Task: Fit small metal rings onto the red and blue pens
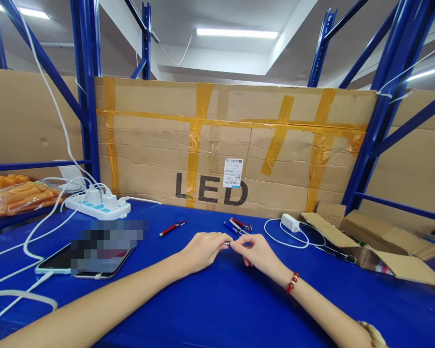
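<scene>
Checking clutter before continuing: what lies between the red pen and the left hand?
Only bare blue table, in the head view, between the red pen and left hand.
</scene>
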### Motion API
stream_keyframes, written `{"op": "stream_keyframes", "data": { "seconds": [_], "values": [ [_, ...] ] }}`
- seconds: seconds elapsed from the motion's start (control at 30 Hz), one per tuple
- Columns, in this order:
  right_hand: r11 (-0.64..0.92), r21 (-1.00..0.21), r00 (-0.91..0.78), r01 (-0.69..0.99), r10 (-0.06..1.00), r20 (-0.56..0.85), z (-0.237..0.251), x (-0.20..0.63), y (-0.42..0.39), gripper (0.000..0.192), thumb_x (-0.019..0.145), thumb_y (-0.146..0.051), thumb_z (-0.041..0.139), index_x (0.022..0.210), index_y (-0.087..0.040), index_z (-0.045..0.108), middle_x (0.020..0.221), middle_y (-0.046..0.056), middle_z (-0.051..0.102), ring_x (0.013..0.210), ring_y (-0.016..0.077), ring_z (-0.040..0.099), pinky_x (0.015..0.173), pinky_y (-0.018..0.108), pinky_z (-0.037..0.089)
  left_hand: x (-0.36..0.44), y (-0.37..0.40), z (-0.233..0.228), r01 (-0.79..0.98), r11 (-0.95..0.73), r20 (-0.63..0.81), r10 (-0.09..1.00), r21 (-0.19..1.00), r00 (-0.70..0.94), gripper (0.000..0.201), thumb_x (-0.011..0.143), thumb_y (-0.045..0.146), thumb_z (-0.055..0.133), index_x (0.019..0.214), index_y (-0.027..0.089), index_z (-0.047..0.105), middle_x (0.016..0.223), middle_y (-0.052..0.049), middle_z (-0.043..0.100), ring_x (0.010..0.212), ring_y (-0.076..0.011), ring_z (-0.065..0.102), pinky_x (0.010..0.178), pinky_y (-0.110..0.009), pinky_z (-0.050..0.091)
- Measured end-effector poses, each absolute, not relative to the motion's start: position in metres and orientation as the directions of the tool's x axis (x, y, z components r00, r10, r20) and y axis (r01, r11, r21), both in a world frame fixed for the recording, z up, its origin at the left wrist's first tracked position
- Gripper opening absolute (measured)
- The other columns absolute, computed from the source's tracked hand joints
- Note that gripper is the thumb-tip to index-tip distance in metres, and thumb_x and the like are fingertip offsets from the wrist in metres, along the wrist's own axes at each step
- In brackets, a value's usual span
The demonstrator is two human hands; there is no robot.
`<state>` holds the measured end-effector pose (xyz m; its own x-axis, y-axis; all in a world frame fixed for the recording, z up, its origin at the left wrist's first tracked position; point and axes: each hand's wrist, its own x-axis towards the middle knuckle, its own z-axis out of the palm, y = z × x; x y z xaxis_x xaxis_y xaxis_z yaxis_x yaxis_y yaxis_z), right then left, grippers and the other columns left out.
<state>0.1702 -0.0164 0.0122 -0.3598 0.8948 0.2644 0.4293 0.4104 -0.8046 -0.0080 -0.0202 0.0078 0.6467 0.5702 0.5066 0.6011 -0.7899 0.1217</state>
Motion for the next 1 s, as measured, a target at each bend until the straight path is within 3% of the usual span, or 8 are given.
{"op": "stream_keyframes", "data": {
  "seconds": [0.17,0.27,0.37,0.5,0.67,0.8,1.0],
  "values": [
    [0.483,-0.693,-0.288,0.535,0.876,0.388,0.015,0.171,-0.016,0.039,0.069,-0.051,0.051,0.057,-0.015,0.058,0.042,-0.002,0.047,0.035,0.0071,0.040,0.038,0.019,0.030,-0.005,-0.019,0.009,0.631,-0.766,0.514,0.594,0.126,0.618,0.022,0.088,0.023,0.029,0.100,0.021,0.047,0.096,-0.001,0.058,0.086,-0.0138,0.055,0.073,-0.022,0.040],
    [0.572,-0.521,-0.206,0.633,0.773,0.600,0.018,0.175,-0.016,0.033,0.066,-0.050,0.057,0.061,-0.018,0.062,0.058,0.002,0.057,0.044,0.0087,0.044,0.043,0.020,0.033,-0.004,-0.019,0.010,0.676,-0.721,0.503,0.645,0.153,0.575,0.022,0.088,0.024,0.027,0.100,0.021,0.046,0.094,-0.001,0.059,0.082,-0.0138,0.055,0.069,-0.022,0.040],
    [0.663,-0.388,-0.257,0.640,0.660,0.706,0.020,0.180,-0.014,0.026,0.068,-0.044,0.058,0.076,-0.021,0.066,0.072,0.003,0.059,0.046,0.0077,0.042,0.047,0.021,0.036,-0.005,-0.019,0.012,0.718,-0.669,0.489,0.700,0.193,0.520,0.022,0.089,0.026,0.027,0.100,0.022,0.046,0.091,0.000,0.059,0.076,-0.0136,0.056,0.065,-0.021,0.040],
    [0.737,-0.317,-0.396,0.598,0.615,0.682,0.018,0.181,-0.012,0.022,0.074,-0.038,0.055,0.086,-0.025,0.067,0.084,0.002,0.058,0.047,0.0063,0.044,0.050,0.020,0.039,-0.006,-0.021,0.013,0.726,-0.649,0.475,0.724,0.225,0.500,0.021,0.089,0.027,0.026,0.096,0.022,0.045,0.087,0.001,0.059,0.072,-0.0134,0.056,0.062,-0.021,0.039],
    [0.765,-0.285,-0.435,0.578,0.584,0.685,0.016,0.182,-0.011,0.020,0.077,-0.035,0.050,0.080,-0.024,0.067,0.083,0.002,0.057,0.050,0.0073,0.048,0.050,0.020,0.039,-0.003,-0.025,0.013,0.702,-0.677,0.465,0.706,0.221,0.534,0.021,0.089,0.025,0.026,0.097,0.021,0.045,0.088,0.000,0.059,0.075,-0.0143,0.056,0.063,-0.022,0.039],
    [0.789,-0.101,-0.528,0.607,0.495,0.690,0.018,0.185,-0.015,0.025,0.082,-0.029,0.043,0.075,-0.023,0.066,0.083,0.003,0.058,0.056,0.0075,0.050,0.052,0.019,0.037,-0.002,-0.027,0.012,0.690,-0.675,0.428,0.722,0.262,0.544,0.022,0.088,0.025,0.026,0.099,0.022,0.044,0.090,0.000,0.059,0.081,-0.0160,0.056,0.065,-0.023,0.039],
    [0.768,0.146,-0.668,0.623,0.425,0.611,0.020,0.188,-0.021,0.029,0.085,-0.021,0.034,0.075,-0.021,0.061,0.084,0.002,0.057,0.049,0.0042,0.046,0.048,0.017,0.032,-0.003,-0.028,0.006,0.667,-0.678,0.359,0.732,0.307,0.579,0.020,0.089,0.028,0.025,0.101,0.024,0.041,0.086,0.001,0.059,0.076,-0.0170,0.057,0.061,-0.023,0.038]
  ]
}}
